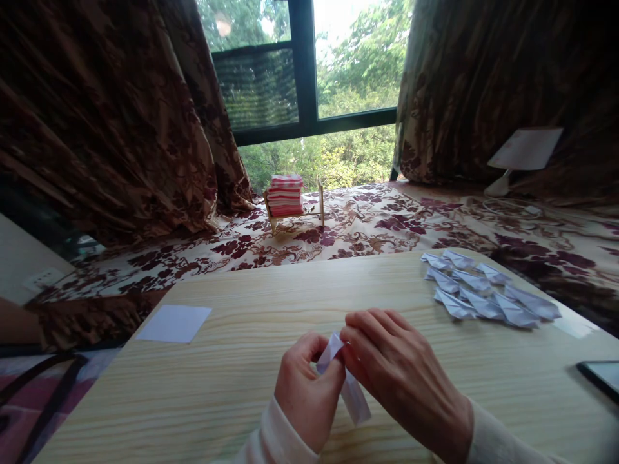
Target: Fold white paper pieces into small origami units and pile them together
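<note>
The left hand [309,390] and right hand [401,370] both grasp a folded paper strip [356,403], which is white, narrow and creased on top.

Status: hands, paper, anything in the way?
Left hand pinching folded white paper, right hand at its upper end. Paper partly hidden, lower end sticking out. Folded pieces, flat sheet lie apart from both hands.

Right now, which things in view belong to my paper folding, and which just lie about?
Belonging, likely:
held folded white paper strip
flat white paper sheet
folded white paper pieces

Apparently lying about:
white-shaded table lamp
pink-and-white layered stack
black-edged flat object
</note>
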Demonstrator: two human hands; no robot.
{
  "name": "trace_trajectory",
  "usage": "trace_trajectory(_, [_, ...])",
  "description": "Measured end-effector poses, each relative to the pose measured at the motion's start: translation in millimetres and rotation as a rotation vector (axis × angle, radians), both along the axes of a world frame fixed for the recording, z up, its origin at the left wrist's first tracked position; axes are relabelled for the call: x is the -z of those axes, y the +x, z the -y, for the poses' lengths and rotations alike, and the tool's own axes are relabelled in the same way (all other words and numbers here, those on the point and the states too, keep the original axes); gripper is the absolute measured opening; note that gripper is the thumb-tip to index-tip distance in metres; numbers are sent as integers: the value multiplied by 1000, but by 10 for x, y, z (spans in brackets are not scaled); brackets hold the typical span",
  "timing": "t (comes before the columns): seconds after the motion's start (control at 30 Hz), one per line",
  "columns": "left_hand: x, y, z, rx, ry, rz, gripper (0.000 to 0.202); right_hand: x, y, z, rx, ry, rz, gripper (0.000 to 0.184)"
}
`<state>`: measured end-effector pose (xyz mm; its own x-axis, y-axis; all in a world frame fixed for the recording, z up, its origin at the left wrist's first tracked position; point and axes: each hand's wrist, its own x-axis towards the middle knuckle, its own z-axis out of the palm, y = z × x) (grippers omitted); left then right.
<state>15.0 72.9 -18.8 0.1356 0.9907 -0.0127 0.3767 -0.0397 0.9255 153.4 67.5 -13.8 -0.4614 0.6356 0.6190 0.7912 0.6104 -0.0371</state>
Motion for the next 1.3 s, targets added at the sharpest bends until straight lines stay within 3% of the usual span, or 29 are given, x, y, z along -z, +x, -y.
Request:
trace_trajectory(0.1, [29, -23, -33, -25, -9, -54, 11, 25, 12, -21, 22, -32, 10, 21])
trace_trajectory(0.17, [54, -53, -56, -47, 40, -114, 11, 31, 45, -29, 18, -126, -108, 17])
trace_trajectory(0.33, [101, -113, -39, -4, 430, -305, 13, -15, 110, -15, -46, -536, -596, 11])
trace_trajectory(0.47, [85, -97, 14, 110, 618, -294, 12, -45, 87, 3, -130, -786, -682, 6])
trace_trajectory(0.7, [15, -68, 25, 151, 477, -213, 14, -28, 76, -1, -125, -781, -696, 7])
trace_trajectory(0.93, [34, -55, 24, 186, 489, -207, 14, -31, 84, 8, -115, -822, -706, 17])
trace_trajectory(1.13, [7, -42, 11, 158, 252, -161, 12, -110, 147, -32, -174, -966, -737, 31])
trace_trajectory(1.3, [-28, -61, 5, 172, 141, -31, 18, -135, 162, -30, -150, -982, -734, 23])
